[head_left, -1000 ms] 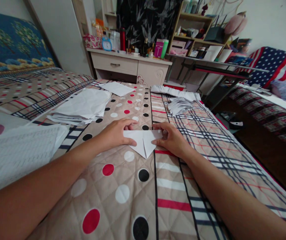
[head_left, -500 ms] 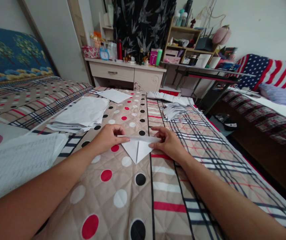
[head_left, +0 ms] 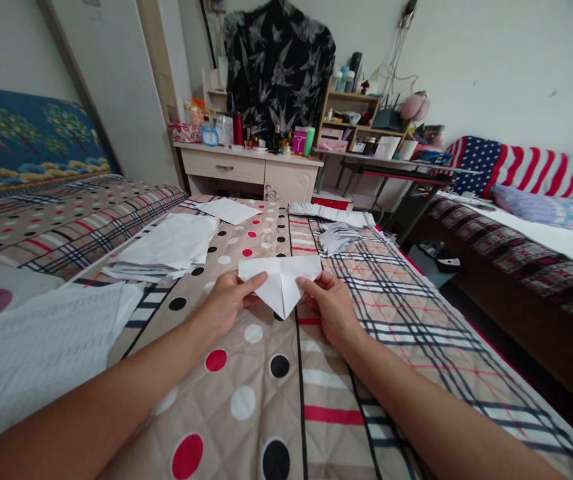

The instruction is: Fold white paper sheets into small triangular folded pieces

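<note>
Between my hands is a folded sheet of white paper (head_left: 282, 283), with a straight top edge and a point facing down toward me. A crease runs down its middle to that point. My left hand (head_left: 231, 300) pinches its left side, thumb on the front face and fingers behind. On the other side my right hand (head_left: 331, 300) grips it the same way, thumb in front. The paper is tilted up to face me, just over the polka-dot part of the quilted bedspread (head_left: 236, 440).
A stack of white paper (head_left: 166, 247) lies to the left, with a single sheet (head_left: 229, 211) beyond it. Printed sheets (head_left: 51, 347) are at the near left. A fanned pile of folded papers (head_left: 339, 238) and a row of folded pieces (head_left: 331, 214) sit at the far right.
The folded paper has been tipped up toward me, and its narrow upper strip now shows as a wider flat face. My thumbs have shifted onto its front. The head view has tilted upward.
</note>
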A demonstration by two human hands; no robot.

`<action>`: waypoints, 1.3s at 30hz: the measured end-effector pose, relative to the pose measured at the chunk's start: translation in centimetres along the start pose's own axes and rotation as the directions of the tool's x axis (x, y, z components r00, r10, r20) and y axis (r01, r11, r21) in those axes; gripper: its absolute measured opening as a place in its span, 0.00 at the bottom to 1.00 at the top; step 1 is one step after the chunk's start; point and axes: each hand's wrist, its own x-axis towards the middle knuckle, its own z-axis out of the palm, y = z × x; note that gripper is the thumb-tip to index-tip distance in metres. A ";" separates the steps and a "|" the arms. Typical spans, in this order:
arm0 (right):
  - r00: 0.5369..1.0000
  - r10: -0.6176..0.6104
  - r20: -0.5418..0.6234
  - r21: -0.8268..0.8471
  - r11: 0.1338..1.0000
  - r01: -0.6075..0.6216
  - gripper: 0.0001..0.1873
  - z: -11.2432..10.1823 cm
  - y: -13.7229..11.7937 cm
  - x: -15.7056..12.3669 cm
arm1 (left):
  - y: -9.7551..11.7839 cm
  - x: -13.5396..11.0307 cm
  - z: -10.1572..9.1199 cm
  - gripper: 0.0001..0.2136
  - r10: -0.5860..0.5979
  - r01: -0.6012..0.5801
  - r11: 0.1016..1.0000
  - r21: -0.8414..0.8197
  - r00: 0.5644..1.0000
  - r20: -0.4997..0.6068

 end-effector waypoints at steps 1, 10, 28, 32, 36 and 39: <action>1.000 -0.006 -0.016 0.002 1.000 0.006 0.15 0.1 0.1 -0.1 | -0.1 -0.2 0.1 0.21 -0.011 0.010 0.999 0.033 1.000 0.027; 0.999 -0.039 -0.008 -0.034 0.999 0.039 0.16 0.9 0.4 -1.0 | -0.4 -1.3 0.9 0.21 0.023 -0.027 0.980 0.196 0.999 0.024; 0.998 0.023 0.056 -0.084 0.996 -0.019 0.17 1.4 0.6 -1.3 | -0.7 -1.1 1.2 0.20 0.022 -0.021 0.993 0.116 1.000 -0.008; 0.996 0.029 0.083 -0.099 0.995 -0.021 0.17 1.4 0.5 -1.4 | -0.9 -1.1 1.2 0.23 0.082 -0.078 0.992 0.095 0.996 -0.038; 0.996 0.031 0.088 -0.077 0.997 -0.024 0.17 1.3 0.6 -1.4 | -1.1 -1.1 1.1 0.23 0.144 -0.141 0.988 0.069 0.989 -0.037; 0.994 0.047 0.095 -0.033 0.998 -0.044 0.16 1.1 0.8 -1.3 | -1.3 -0.9 0.9 0.22 0.179 -0.173 0.982 0.082 0.981 -0.071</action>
